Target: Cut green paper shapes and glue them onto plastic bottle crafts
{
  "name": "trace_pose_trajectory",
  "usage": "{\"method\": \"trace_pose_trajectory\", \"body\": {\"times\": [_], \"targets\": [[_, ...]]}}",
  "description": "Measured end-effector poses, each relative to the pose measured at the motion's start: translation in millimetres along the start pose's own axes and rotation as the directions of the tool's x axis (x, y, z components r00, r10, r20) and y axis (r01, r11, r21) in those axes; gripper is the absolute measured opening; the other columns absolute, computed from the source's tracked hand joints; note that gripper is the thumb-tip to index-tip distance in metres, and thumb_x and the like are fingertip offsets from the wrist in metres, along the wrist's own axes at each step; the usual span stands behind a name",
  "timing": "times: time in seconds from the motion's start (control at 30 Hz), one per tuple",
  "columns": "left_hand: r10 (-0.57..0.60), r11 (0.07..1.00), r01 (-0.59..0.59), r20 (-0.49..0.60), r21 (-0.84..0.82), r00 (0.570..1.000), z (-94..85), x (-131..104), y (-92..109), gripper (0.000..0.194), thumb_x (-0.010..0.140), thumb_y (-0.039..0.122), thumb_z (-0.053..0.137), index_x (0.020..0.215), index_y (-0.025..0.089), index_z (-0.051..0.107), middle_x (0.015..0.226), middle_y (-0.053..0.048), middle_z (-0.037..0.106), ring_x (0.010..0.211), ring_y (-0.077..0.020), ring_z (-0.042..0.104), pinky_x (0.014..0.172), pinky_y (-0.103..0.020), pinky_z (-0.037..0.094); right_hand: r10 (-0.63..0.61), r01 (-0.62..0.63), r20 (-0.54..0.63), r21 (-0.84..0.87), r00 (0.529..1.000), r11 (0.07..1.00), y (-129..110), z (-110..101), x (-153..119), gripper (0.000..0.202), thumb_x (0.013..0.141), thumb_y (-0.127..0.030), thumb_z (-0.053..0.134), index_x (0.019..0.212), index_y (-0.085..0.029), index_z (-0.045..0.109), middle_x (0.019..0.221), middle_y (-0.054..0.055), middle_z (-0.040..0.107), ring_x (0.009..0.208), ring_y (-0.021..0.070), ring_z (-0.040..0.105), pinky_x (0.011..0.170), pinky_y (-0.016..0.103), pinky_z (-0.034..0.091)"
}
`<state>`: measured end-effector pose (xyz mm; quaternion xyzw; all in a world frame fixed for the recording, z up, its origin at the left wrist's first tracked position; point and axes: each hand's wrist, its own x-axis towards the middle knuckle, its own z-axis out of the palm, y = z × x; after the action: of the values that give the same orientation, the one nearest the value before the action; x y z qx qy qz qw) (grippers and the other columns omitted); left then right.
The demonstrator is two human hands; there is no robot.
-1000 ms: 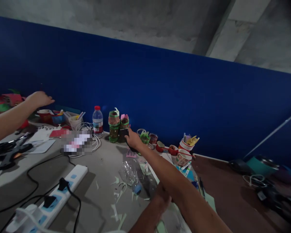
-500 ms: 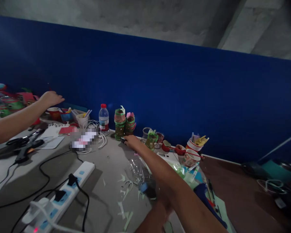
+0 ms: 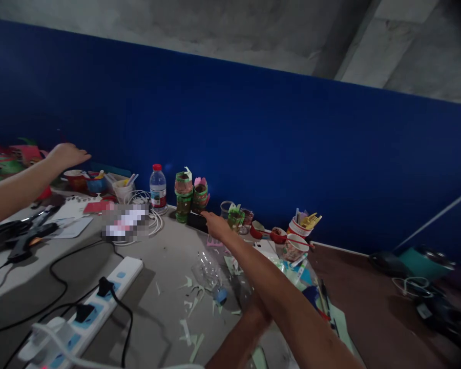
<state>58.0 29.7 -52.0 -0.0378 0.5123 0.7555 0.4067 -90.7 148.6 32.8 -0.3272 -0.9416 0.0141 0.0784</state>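
Note:
Reaching across the table, my right hand (image 3: pixel 216 225) has its fingertips closed on the right end of a flat black object (image 3: pixel 196 221) whose kind I cannot make out. Right behind that object stand two green-and-brown decorated bottle pieces (image 3: pixel 183 197), one taller. My left forearm (image 3: pixel 238 335) crosses beneath the right one. The fingers of my left hand are hidden behind my right arm, so what they hold does not show. Near both arms lies a clear plastic bottle (image 3: pixel 209 271) with a blue cap, among pale green paper scraps (image 3: pixel 185 330).
Another person's hand (image 3: pixel 67 155) reaches in at left above cups. A white power strip (image 3: pixel 96 307) with cables, a phone (image 3: pixel 126 223), a glue gun (image 3: pixel 26 241) and a red-capped water bottle (image 3: pixel 158 189) are leftward. Cups with cutlery (image 3: pixel 299 225) stand right, before a blue partition (image 3: pixel 253 133).
The view has shifted slightly, moving things leftward. More of the black object shows at my right fingertips. A dark shape beside the blue cap no longer shows there.

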Motion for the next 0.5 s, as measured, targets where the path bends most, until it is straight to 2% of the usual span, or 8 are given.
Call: {"method": "trace_pose_trajectory", "body": {"times": [0.07, 0.13, 0.2, 0.3, 0.37, 0.43, 0.5], "targets": [[-0.149, 0.989, 0.144, 0.173, 0.039, 0.974, -3.6, 0.3, -3.2, 0.037, 0.068, 0.043, 0.048, 0.072, 0.017, 0.075, 0.043, -0.001, 0.059, 0.088, -0.0384, 0.066, 0.065, -0.051, 0.042, -0.010, 0.010, -0.015, -0.001, 1.000, 1.000, 1.1, 1.5, -1.0, 0.043, 0.089, -0.015, 0.039, 0.130, -0.027, 0.042, 0.118, 0.008, 0.058, 0.099, 0.0209, 0.062, 0.079, 0.031, 0.047], [-0.263, 0.965, 0.250, 0.314, 0.079, 0.912, -8.0, 0.1, -4.4, 0.034, 0.063, 0.042, 0.056, 0.076, 0.017, 0.075, 0.049, -0.001, 0.064, 0.085, -0.0379, 0.066, 0.067, -0.050, 0.044, -0.015, 0.015, -0.024, -0.001, 1.000, 1.000, 1.6, 3.0, -1.0, 0.040, 0.090, -0.015, 0.038, 0.127, -0.027, 0.046, 0.116, 0.007, 0.058, 0.098, 0.0203, 0.062, 0.078, 0.030, 0.047], [-0.318, 0.948, 0.300, 0.388, 0.109, 0.865, -11.3, -0.2, -4.2, 0.031, 0.063, 0.042, 0.057, 0.074, 0.018, 0.074, 0.053, 0.000, 0.066, 0.087, -0.0364, 0.066, 0.070, -0.049, 0.044, -0.019, 0.019, -0.032, -0.001, 0.999, 1.000, 1.9, 4.0, -1.1, 0.039, 0.090, -0.015, 0.038, 0.125, -0.027, 0.047, 0.114, 0.007, 0.059, 0.096, 0.0198, 0.062, 0.078, 0.030, 0.047], [-0.342, 0.939, 0.320, 0.415, 0.123, 0.843, -12.9, 0.1, -4.3, 0.028, 0.064, 0.042, 0.058, 0.068, 0.018, 0.073, 0.054, -0.001, 0.066, 0.088, -0.0344, 0.066, 0.072, -0.047, 0.044, -0.024, 0.024, -0.042, -0.005, 0.999, 1.000, 2.1, 4.1, -2.3, 0.035, 0.091, -0.016, 0.038, 0.122, -0.025, 0.049, 0.113, 0.007, 0.059, 0.094, 0.0196, 0.062, 0.078, 0.030, 0.047], [-0.335, 0.942, 0.310, 0.412, 0.127, 0.847, -12.5, 1.0, -6.6, 0.035, 0.071, 0.046, 0.052, 0.066, 0.018, 0.073, 0.050, 0.000, 0.064, 0.088, -0.0333, 0.066, 0.072, -0.046, 0.043, -0.029, 0.028, -0.046, -0.008, 0.999, 1.000, 2.3, 3.7, -3.1, 0.033, 0.091, -0.016, 0.038, 0.121, -0.024, 0.049, 0.113, 0.007, 0.060, 0.094, 0.0194, 0.062, 0.078, 0.030, 0.047], [-0.292, 0.956, 0.266, 0.377, 0.122, 0.879, -11.6, 1.9, -10.6, 0.040, 0.074, 0.047, 0.048, 0.063, 0.017, 0.072, 0.047, 0.000, 0.062, 0.085, -0.0326, 0.067, 0.070, -0.046, 0.043, -0.033, 0.032, -0.047, -0.010, 0.998, 0.999, 2.8, 3.4, -3.2, 0.032, 0.091, -0.016, 0.038, 0.120, -0.024, 0.049, 0.113, 0.007, 0.060, 0.093, 0.0193, 0.062, 0.078, 0.030, 0.046], [-0.211, 0.977, 0.191, 0.313, 0.093, 0.926, -10.1, 2.5, -14.7, 0.032, 0.064, 0.045, 0.061, 0.059, 0.015, 0.070, 0.048, -0.004, 0.063, 0.079, -0.0334, 0.067, 0.067, -0.046, 0.044, -0.033, 0.032, -0.048, -0.013, 0.998, 0.999, 3.5, 3.7, -2.6, 0.031, 0.091, -0.017, 0.038, 0.119, -0.023, 0.050, 0.113, 0.007, 0.060, 0.093, 0.0195, 0.062, 0.077, 0.030, 0.046]]}}
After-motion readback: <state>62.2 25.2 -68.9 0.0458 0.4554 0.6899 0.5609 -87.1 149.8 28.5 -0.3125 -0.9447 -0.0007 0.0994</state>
